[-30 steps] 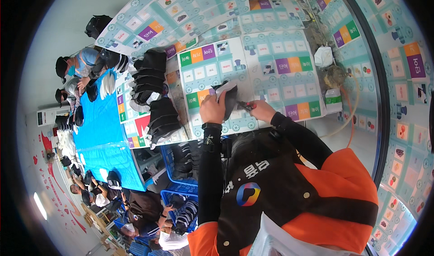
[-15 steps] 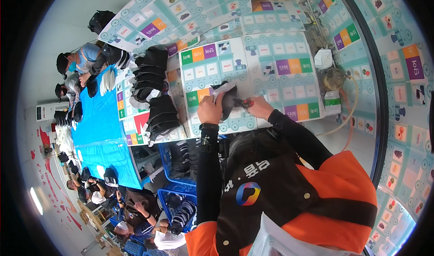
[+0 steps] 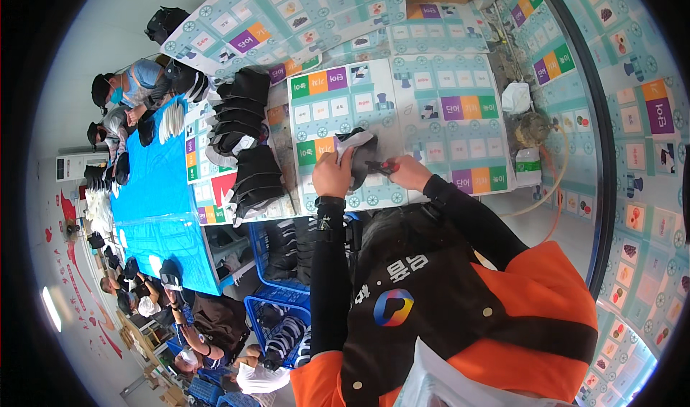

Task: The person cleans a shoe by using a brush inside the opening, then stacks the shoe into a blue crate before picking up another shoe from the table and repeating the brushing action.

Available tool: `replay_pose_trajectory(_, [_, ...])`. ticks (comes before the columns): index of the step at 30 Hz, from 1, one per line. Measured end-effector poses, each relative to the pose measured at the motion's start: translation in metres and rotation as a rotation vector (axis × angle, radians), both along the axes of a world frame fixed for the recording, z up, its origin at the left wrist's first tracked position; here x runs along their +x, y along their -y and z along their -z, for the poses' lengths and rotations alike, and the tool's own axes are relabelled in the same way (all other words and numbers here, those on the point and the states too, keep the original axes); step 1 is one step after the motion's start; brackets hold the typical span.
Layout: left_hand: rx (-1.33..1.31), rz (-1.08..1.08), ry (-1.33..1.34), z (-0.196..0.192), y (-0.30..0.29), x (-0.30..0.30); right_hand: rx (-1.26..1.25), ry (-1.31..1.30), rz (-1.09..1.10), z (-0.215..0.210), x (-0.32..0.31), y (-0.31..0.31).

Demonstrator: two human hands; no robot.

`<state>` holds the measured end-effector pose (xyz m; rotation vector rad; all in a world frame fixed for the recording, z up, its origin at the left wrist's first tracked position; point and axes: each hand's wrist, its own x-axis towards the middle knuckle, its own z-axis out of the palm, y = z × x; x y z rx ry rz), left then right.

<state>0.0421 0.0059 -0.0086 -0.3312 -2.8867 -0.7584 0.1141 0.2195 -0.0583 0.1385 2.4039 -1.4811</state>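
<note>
Head view, looking down over the person's shoulders. Left hand is curled shut around a dark fabric piece, pressing it against the table. Right hand is closed on a small tool with a red handle, its tip touching the fabric's right edge. The fabric piece is soft, grey-black and crumpled, with a paler rim at the top; it lies near the table's front edge, between the two hands. The table is covered with glossy printed mats in pale teal, set with coloured squares. Stacks of similar dark pieces stand well to the left, floppy and layered. A blue crate sits below the table edge by the left forearm, filled with more dark pieces. On the right, a white bottle with a green label and a crumpled white bag stand apart from the hands. Bare mat lies beyond the fabric, toward the table's far side.
</note>
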Motion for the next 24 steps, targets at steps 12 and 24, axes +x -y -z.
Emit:
replay_pose_trajectory(12, [-0.017, -0.107, 0.033, 0.008, 0.025, 0.0, -0.063, 0.137, -0.129, 0.004, 0.004, 0.019])
replay_pose_trajectory(24, [0.156, -0.164, 0.09, 0.013, 0.011, 0.005, -0.203, 0.147, 0.066, 0.045, -0.007, -0.003])
